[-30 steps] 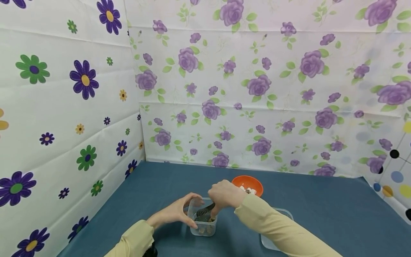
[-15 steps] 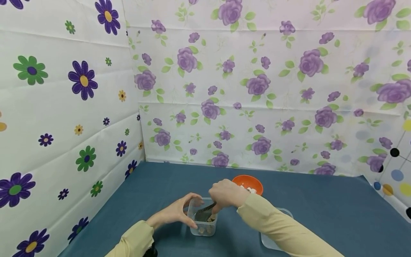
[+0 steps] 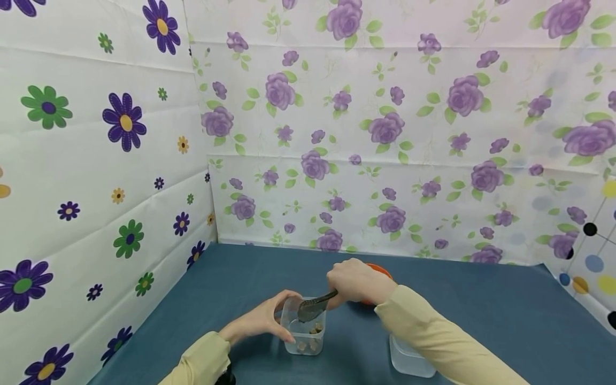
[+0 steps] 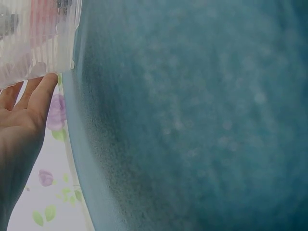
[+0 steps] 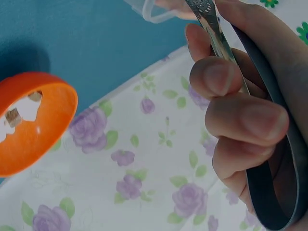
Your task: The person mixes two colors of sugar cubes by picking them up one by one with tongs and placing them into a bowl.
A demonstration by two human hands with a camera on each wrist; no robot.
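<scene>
My left hand (image 3: 264, 318) grips a clear plastic container (image 3: 292, 337) between thumb and fingers, on the table. Several small brownish pieces (image 3: 316, 328) lie inside it. My right hand (image 3: 358, 280) holds metal tongs (image 3: 315, 306), whose broad textured ends slant down into the container's mouth, above the pieces. Whether those ends hold a piece I cannot tell. In the right wrist view, curled fingers wrap the tongs' arms above the U-shaped bend (image 5: 260, 192). Ribbed container wall (image 4: 53, 43) and left fingertips beneath it show in the left wrist view.
An orange bowl (image 5: 62, 103) with white and brown cube-like pieces stands behind my right hand, mostly hidden in the head view. A second clear plastic container (image 3: 413, 363) sits at the right, partly under my right forearm. Floral sheets (image 3: 289, 203) wall the blue tabletop (image 3: 260, 267).
My right hand has moved up and to the right, raising the tongs from low in the container. It now covers most of the orange bowl. The left hand keeps its hold.
</scene>
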